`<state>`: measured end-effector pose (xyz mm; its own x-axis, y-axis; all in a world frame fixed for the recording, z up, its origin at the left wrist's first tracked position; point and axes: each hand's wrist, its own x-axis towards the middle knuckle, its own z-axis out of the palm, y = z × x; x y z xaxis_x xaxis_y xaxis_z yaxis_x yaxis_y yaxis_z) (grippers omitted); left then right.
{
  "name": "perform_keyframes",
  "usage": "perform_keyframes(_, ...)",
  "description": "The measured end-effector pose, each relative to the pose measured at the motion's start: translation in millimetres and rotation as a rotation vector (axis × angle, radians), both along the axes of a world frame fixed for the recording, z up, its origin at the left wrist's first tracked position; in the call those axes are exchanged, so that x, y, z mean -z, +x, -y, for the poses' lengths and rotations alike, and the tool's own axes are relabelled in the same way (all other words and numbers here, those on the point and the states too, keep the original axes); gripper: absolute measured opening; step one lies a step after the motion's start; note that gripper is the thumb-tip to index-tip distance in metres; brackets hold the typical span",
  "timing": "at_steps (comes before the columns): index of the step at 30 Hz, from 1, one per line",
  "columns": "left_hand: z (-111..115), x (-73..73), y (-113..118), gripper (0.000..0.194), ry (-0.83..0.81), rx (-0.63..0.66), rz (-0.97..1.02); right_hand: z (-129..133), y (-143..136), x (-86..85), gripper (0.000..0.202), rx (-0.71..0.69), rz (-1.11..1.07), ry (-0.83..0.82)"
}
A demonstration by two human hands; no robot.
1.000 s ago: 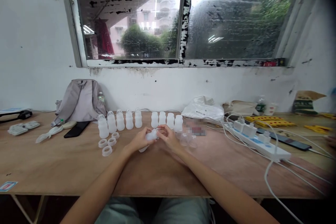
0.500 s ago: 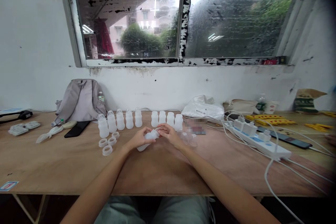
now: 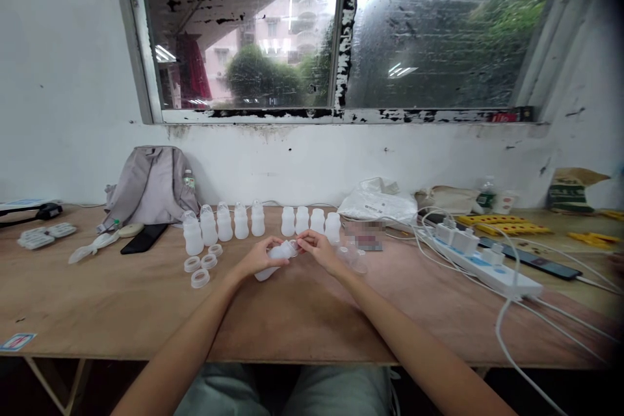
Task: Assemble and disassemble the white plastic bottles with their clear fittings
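My left hand (image 3: 259, 257) is wrapped round a white translucent bottle (image 3: 267, 272), which lies tilted with its top toward the right. At that top, the fingers of my right hand (image 3: 314, 248) pinch a small clear part (image 3: 294, 244); its exact shape is too small to tell. Behind my hands stand several open white bottles (image 3: 302, 220). To their left is a row of bottles with clear domed caps (image 3: 224, 222). Several white rings (image 3: 199, 278) lie in front of that row. Clear caps (image 3: 359, 262) rest right of my right hand.
A grey backpack (image 3: 153, 188) leans on the wall at the left, with a black phone (image 3: 144, 238) before it. A plastic bag (image 3: 377, 203) lies at the back. On the right are a white power strip (image 3: 487, 266), loose cables and yellow parts (image 3: 504, 225).
My right fingers have shifted slightly at the bottle's top and drawn closer together. My left hand keeps its hold. The whole view has moved very slightly.
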<state>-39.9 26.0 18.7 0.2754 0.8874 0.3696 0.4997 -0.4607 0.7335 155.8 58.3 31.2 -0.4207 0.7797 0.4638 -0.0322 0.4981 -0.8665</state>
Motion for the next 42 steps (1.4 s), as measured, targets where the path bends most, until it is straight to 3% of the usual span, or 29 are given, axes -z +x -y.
perform_keyframes(19, -0.7, -0.5, 0.7, 0.053, -0.048, 0.011, 0.057, -2.8, -1.0, 1.2, 0.027, -0.016, -0.011, -0.016)
perform_keyframes(30, 12.5, -8.1, 7.7, 0.058, -0.040, 0.058, -0.013, 0.2, 2.1, -1.6, 0.042, 0.179, 0.269, 0.239)
perform_keyframes(34, 12.8, -8.9, 8.2, 0.058, -0.032, 0.050, -0.022, 2.4, 6.0, -6.8, 0.029, 0.013, 0.278, 0.127)
perform_keyframes(37, 12.0, -8.0, 8.8, 0.057, -0.037, 0.036, -0.040, 7.2, 6.0, -10.0, 0.037, -0.141, 0.337, 0.037)
perform_keyframes(39, 12.2, -7.5, 10.2, 0.057, -0.036, 0.033, -0.058, 9.0, 4.7, -9.3, 0.034, -0.091, 0.418, 0.059)
perform_keyframes(42, 12.9, -6.7, 12.7, 0.060, -0.013, 0.043, -0.089, 9.1, 3.2, -6.2, 0.051, 0.063, 0.481, 0.094)
